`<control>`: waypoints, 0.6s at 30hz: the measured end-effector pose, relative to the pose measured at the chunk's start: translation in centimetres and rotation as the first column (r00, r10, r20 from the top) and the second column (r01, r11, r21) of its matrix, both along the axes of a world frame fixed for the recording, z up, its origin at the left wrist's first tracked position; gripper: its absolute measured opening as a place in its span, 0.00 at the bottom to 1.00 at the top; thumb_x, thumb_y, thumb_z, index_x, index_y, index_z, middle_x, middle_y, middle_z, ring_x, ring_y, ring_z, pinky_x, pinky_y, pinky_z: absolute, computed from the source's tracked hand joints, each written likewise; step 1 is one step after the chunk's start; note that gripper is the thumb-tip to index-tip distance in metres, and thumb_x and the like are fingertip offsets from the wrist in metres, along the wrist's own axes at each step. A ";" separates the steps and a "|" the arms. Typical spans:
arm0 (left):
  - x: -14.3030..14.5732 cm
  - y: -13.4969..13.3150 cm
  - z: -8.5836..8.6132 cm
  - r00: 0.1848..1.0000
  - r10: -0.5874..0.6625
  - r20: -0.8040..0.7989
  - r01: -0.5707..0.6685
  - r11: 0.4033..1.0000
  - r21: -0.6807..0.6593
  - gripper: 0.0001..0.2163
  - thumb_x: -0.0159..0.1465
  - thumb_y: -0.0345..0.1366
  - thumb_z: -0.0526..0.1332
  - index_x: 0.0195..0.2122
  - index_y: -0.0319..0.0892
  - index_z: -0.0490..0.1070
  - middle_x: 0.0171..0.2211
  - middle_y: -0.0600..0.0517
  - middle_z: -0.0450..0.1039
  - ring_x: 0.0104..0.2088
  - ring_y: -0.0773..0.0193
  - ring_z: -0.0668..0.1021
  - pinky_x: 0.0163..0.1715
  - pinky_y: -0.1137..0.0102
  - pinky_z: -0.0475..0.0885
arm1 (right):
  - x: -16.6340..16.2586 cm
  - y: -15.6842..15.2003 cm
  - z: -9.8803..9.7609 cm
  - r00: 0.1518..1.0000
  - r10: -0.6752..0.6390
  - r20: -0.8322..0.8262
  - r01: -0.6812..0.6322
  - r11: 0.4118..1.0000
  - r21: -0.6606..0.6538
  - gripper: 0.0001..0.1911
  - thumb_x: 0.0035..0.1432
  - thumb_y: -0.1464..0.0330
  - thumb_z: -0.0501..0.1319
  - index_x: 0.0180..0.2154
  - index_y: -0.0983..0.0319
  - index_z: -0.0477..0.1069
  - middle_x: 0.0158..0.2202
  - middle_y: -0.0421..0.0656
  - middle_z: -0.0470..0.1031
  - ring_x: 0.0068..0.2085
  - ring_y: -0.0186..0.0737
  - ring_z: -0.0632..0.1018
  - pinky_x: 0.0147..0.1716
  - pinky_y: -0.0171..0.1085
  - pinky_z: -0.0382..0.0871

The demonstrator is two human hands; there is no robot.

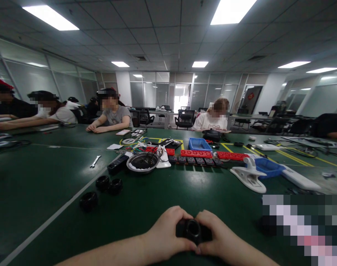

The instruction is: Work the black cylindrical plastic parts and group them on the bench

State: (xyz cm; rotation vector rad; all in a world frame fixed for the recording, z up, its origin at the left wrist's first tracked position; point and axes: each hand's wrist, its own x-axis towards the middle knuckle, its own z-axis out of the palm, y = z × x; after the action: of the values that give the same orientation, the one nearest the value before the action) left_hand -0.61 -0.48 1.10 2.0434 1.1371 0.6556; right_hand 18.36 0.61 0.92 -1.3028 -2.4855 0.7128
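Between the two hands, over the green table (pixel 146 210), was a dark piece (pixel 188 230) with a round hole facing up toward the wearer; whether it rested on the surface could not be made out. Left hand (pixel 168 229): gripping the piece's left side, fingers curled over the far edge, thumb along the near one. Right hand (pixel 218 232): the same hold mirrored on the right side, thumb tips close together in front. Left of and beyond the left hand, three black rings (pixel 116 187) lay near one another, loose, with no hand on them. Farther out on that side lay a wrench (pixel 95 162), untouched. Well ahead of the left hand sat a metal-rimmed dish (pixel 142 170); ahead and right of the right hand, a white clip (pixel 248 176). Progress, as judged: work on the held piece seemed under way, not finished, as neither hand had released it. Fingers covered much of it, so whether anything had been joined could not be told. The three rings appeared unattached.
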 end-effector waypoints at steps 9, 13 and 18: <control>0.2 -0.1 0.2 0.998 0.057 0.002 -0.057 0.996 0.072 0.19 0.44 0.35 0.70 0.37 0.42 0.68 0.36 0.53 0.67 0.37 0.61 0.69 0.37 0.71 0.63 | -1.1 -1.2 0.4 0.997 -0.068 0.026 0.065 0.991 0.113 0.21 0.38 0.57 0.66 0.33 0.63 0.68 0.34 0.45 0.69 0.37 0.46 0.68 0.37 0.41 0.58; -0.6 0.3 0.6 0.991 -0.133 -0.006 0.132 0.983 0.127 0.20 0.49 0.38 0.68 0.43 0.45 0.67 0.38 0.53 0.67 0.39 0.62 0.69 0.39 0.71 0.63 | 0.3 -0.5 1.5 0.989 0.082 -0.121 -0.097 0.987 -0.127 0.18 0.42 0.67 0.65 0.38 0.61 0.68 0.38 0.43 0.68 0.41 0.44 0.68 0.41 0.39 0.59; -0.6 0.3 0.3 0.989 -0.149 0.004 0.146 0.979 0.142 0.20 0.50 0.38 0.68 0.44 0.46 0.67 0.36 0.54 0.68 0.38 0.63 0.70 0.38 0.72 0.63 | 0.8 0.4 0.8 0.991 0.044 -0.123 -0.066 0.981 -0.181 0.12 0.42 0.70 0.65 0.32 0.63 0.70 0.32 0.39 0.68 0.36 0.40 0.69 0.34 0.35 0.60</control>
State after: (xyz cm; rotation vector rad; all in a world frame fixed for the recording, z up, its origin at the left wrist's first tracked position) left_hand -1.24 -0.19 1.43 2.2145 0.9424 0.6932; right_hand 19.14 1.03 1.68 -1.2154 -2.4162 1.0248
